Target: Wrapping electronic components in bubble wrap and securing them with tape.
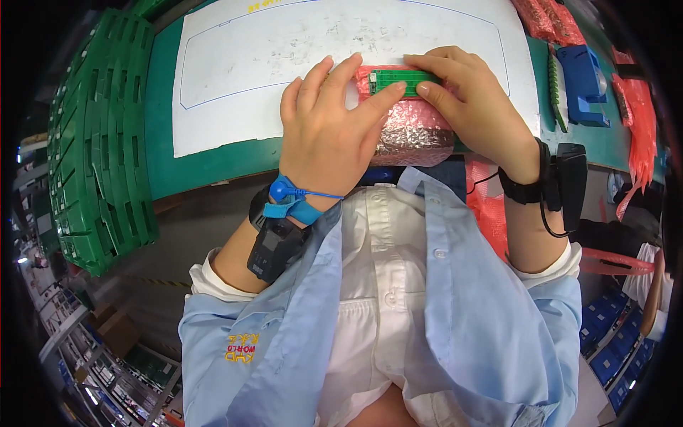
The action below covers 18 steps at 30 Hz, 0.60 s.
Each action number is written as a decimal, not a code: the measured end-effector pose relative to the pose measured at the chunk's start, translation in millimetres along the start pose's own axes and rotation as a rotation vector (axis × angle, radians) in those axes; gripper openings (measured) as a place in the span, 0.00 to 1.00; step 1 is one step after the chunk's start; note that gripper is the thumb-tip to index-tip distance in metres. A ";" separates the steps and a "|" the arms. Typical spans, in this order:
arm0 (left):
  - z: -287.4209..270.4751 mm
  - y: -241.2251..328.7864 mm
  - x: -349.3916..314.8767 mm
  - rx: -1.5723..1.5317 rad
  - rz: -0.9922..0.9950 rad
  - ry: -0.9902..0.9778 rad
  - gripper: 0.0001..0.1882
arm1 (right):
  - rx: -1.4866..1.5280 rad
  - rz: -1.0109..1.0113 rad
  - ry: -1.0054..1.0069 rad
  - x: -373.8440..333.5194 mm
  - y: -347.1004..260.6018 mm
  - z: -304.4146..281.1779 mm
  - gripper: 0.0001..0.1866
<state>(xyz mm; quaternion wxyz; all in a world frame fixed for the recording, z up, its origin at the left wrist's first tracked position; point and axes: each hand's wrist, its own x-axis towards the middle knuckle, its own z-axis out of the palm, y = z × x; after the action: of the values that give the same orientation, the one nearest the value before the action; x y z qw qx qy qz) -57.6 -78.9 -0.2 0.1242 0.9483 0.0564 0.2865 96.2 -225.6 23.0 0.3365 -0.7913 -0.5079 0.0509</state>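
A small green circuit board (pixel 393 78) lies on top of a pink bubble-wrap bundle (pixel 413 128) at the near edge of the green bench. My left hand (pixel 329 124) rests on the bundle's left side, with its index finger touching the board's lower edge. My right hand (pixel 475 107) pinches the board's right end between thumb and fingers. A blue grounding strap and a dark device sit on my left wrist, and a black band with a device is on my right wrist.
A white paper mat (pixel 235 64) covers the green bench top (pixel 160 142). Stacked green trays (pixel 99 142) stand at the left. A blue plastic fixture (pixel 583 82) and pink bubble-wrap bags (pixel 637 121) lie at the right. Blue bins (pixel 612 334) sit lower right.
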 end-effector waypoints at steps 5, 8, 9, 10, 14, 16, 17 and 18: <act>-5.4 -3.1 -6.4 -0.021 0.026 -0.048 0.19 | -0.105 -0.105 -0.104 8.0 -5.3 -12.3 0.15; -7.6 -3.6 -10.8 -0.042 0.046 -0.067 0.19 | -0.064 -0.120 -0.127 9.3 -8.0 -11.9 0.14; -8.3 -3.4 -12.6 -0.045 0.031 -0.076 0.18 | -0.047 -0.124 -0.110 10.0 -9.4 -10.1 0.14; -9.0 -3.3 -14.2 -0.048 0.016 -0.085 0.18 | -0.029 -0.129 -0.094 10.8 -10.6 -8.2 0.13; -11.3 -2.0 -15.2 -0.066 -0.028 -0.087 0.17 | -0.153 -0.125 0.137 12.0 -11.1 6.3 0.12; -12.3 -2.0 -14.9 -0.075 -0.043 -0.084 0.16 | -0.197 -0.138 0.167 13.9 -14.5 11.8 0.12; -13.0 -2.2 -14.6 -0.086 -0.035 -0.102 0.16 | -0.242 -0.150 0.197 14.8 -16.6 14.3 0.12; -13.8 -2.8 -14.4 -0.097 -0.027 -0.120 0.16 | -0.286 -0.162 0.227 16.0 -18.6 16.1 0.12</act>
<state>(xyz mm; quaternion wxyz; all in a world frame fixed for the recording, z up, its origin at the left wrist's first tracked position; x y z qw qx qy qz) -77.2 -76.0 2.5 0.1768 0.9558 0.0478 0.2300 82.7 -199.7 25.7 0.2787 -0.7882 -0.5309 -0.1389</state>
